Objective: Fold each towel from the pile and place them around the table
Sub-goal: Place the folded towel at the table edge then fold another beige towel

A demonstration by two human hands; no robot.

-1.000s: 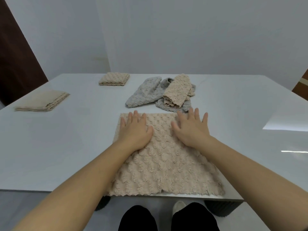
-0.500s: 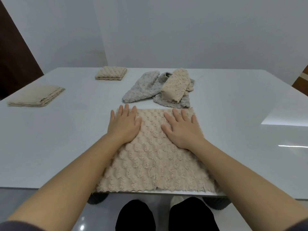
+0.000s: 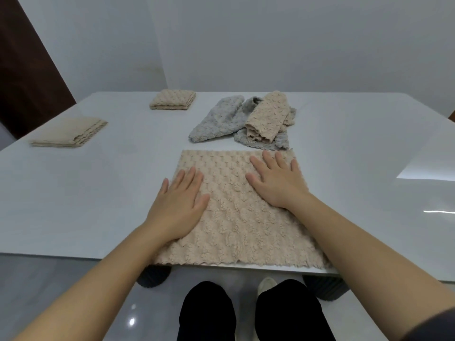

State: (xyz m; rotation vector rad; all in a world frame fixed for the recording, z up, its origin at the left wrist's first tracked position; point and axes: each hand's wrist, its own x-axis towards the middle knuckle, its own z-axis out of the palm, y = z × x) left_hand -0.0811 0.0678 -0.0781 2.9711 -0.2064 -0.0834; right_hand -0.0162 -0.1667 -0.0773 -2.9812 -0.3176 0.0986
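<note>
1. counter (image 3: 98, 193): white and glossy, carries every towel and both hands.
2. spread towel (image 3: 236, 225): beige and knobbly, lies flat and open right in front of the person, with its near hem along the counter's near edge.
3. pile (image 3: 246, 134): sits just beyond the spread towel's far edge, with a rumpled grey towel (image 3: 216, 121) below and a loosely doubled beige towel (image 3: 267, 116) on top.
4. left folded towel (image 3: 69, 132): beige, rests near the counter's left edge, well apart from the pile.
5. far folded towel (image 3: 173, 100): beige, lies toward the far edge, left of the pile.
6. left hand (image 3: 177, 205): presses palm down across the spread towel's left border, fingers straight and released, grasping nothing, little finger on bare counter.
7. right hand (image 3: 278, 183): presses palm down near the spread towel's far right corner, fingers straight and slightly splayed, grasping nothing.
</note>
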